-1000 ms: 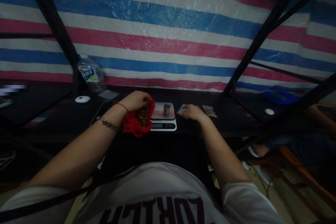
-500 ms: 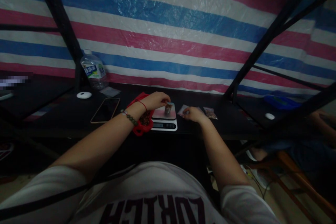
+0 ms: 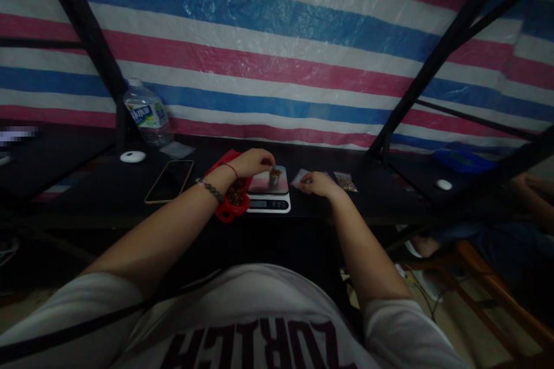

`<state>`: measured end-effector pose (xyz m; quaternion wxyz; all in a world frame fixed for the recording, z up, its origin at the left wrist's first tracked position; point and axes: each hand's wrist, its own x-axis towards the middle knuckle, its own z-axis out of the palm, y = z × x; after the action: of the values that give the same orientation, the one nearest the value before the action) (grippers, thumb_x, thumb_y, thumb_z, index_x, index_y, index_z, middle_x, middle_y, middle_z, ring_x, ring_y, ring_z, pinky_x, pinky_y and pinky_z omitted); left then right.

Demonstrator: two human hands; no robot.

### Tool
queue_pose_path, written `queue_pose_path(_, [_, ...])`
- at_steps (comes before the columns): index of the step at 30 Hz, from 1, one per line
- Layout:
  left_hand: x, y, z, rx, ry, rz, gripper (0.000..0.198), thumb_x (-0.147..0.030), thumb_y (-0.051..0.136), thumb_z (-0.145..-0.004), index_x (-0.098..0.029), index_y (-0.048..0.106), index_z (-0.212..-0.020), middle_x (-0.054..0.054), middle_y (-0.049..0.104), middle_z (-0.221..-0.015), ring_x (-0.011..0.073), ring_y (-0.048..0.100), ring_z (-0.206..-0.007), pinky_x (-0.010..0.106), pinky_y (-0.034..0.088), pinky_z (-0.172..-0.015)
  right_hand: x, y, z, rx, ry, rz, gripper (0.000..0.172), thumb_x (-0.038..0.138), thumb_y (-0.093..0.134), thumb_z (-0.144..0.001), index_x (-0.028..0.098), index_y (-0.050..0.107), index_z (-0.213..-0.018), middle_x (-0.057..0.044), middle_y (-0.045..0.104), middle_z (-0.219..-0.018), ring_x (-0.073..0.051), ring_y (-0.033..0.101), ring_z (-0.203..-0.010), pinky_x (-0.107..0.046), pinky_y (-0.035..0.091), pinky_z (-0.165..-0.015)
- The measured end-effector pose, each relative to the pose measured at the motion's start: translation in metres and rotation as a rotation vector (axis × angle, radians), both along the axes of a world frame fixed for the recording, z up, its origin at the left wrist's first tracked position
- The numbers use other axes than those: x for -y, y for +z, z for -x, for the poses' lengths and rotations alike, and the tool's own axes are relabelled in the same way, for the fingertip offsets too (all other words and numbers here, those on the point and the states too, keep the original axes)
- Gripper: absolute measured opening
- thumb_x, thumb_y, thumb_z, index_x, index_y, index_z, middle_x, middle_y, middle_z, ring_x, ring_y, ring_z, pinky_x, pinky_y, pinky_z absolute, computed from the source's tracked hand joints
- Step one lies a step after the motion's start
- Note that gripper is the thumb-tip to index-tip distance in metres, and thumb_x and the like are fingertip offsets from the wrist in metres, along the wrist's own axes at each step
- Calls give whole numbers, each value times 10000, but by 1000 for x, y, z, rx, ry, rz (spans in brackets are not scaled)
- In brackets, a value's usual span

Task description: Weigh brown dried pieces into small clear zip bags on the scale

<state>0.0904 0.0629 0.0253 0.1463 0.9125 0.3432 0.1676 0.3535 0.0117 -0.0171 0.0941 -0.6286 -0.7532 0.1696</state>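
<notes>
Cup (image 3: 274,178) stands on scale (image 3: 256,203), toward right edge. Filling appears in hand: left hand (image 3: 258,160) at rim, grip too dim to tell; right hand (image 3: 321,184) pinches 1 bag (image 3: 297,176). Next move calls for light fingertips.

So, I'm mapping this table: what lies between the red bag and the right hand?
The head view shows the scale, a small cup on it, left hand by the cup, then part of a clear bag.

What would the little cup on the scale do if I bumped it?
The little cup might tip or slide, since it stands upright on the scale's flat top. The brown bits could spill, because they're heaped at its open mouth. It looks small, so it may feel light.
</notes>
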Motion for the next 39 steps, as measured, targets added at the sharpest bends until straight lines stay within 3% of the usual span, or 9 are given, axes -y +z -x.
queue_pose_path(11, [-10,-17,-6,128,-22,140,140,-247,608,-734,-158,662,-827,23,697,-840,145,626,-786,223,459,-695,1,1,1,38,0,7,333,490,587,-789,208,740,-877,-29,708,-689,-154,621,-610,-235,425,-589])
queue_pose_path(17, [-8,-12,-3,78,-11,114,190,-269,588,-754,-154,681,-873,42,704,-882,155,629,-800,240,463,-724,-10,-7,-5,78,2,-90,234,268,581,-785,221,748,-942,-59,736,-944,-188,669,-836,-232,457,-714])
queue_pose_path(24, [-4,-4,2,111,44,43,255,-243,514,-800,-146,670,-977,54,700,-988,167,626,-904,258,474,-816,-11,-5,-4,95,-7,-141,194,248,579,-803,203,758,-862,-66,739,-890,-182,668,-809,-230,436,-697])
queue_pose_path(31, [22,17,18,214,87,-16,266,-256,502,-810,-144,668,-986,56,691,-999,170,623,-895,275,475,-825,-12,3,-16,23,-229,-238,190,275,639,-777,153,742,-881,-78,726,-818,-161,644,-713,-226,417,-634])
queue_pose_path(36, [48,23,25,180,27,-29,253,-271,505,-815,-143,680,-946,50,692,-936,163,621,-852,257,465,-787,-7,-1,-5,17,-121,-96,152,295,683,-733,161,734,-782,-52,714,-745,-135,624,-654,-209,383,-570])
queue_pose_path(39, [61,23,27,165,-9,-26,248,-271,509,-817,-147,687,-938,45,690,-916,155,619,-835,239,458,-759,-2,-2,6,42,-85,32,280,420,649,-753,152,724,-715,-44,682,-647,-120,581,-552,-219,344,-513])
